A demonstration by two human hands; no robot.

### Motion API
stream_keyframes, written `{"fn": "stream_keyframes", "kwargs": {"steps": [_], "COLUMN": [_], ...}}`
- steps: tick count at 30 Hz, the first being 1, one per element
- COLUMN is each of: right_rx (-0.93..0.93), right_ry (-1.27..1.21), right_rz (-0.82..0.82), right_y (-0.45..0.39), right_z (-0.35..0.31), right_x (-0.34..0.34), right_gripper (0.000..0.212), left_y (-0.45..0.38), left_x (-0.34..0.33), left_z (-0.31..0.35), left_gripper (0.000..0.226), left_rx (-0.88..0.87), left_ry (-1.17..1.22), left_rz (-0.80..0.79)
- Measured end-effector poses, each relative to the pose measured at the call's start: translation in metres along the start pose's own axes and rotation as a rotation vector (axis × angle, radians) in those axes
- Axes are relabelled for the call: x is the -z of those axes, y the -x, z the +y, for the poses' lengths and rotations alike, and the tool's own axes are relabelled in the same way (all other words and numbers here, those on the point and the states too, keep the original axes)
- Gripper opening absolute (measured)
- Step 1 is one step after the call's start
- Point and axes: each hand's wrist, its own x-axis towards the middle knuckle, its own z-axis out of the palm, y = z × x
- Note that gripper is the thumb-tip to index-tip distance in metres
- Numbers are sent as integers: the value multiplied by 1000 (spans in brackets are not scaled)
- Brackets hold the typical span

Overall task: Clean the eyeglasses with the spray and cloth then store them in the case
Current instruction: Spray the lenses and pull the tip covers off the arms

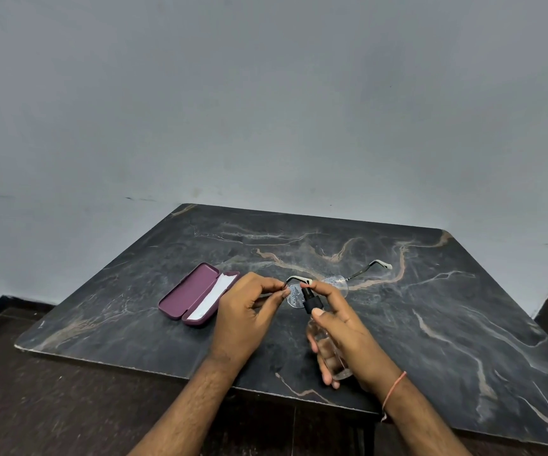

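Observation:
My left hand [249,311] pinches the left end of the eyeglasses [336,283], which have clear lenses and white-tipped temples, and holds them just above the table. My right hand [348,337] grips a clear spray bottle [327,343] with a black nozzle [310,299]; the index finger rests on the nozzle top, and the nozzle points at the left lens. That lens carries fine droplets. A maroon case [189,296] lies open left of my hands, with a white cloth [215,297] inside one half.
A dark marble-patterned table [430,324] bears everything; its near edge runs along the bottom left. A plain grey wall stands behind it. Dark floor shows at the lower left and right of the table.

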Motion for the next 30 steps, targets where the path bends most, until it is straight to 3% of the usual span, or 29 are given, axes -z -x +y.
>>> {"fn": "stream_keyframes", "kwargs": {"steps": [5,11,23,30], "right_rx": [-23,-12,158,163], "right_ry": [-29,-25,-12,-29], "right_rz": [15,63,239,429], "right_y": [1,-1,15,46], "right_z": [0,4,3,8], "right_x": [0,-1,-5,38], "right_gripper": [46,40,53,36], "left_y": [0,1,0,1], "left_x": [-1,-2,-1,-2], "left_z": [-1,-2,-2,-4], "left_gripper": [8,8,9,9], "left_rx": [-5,-4,30,44], "left_ry": [-3,7,9,16], "left_rz": [9,11,-6,-16]}}
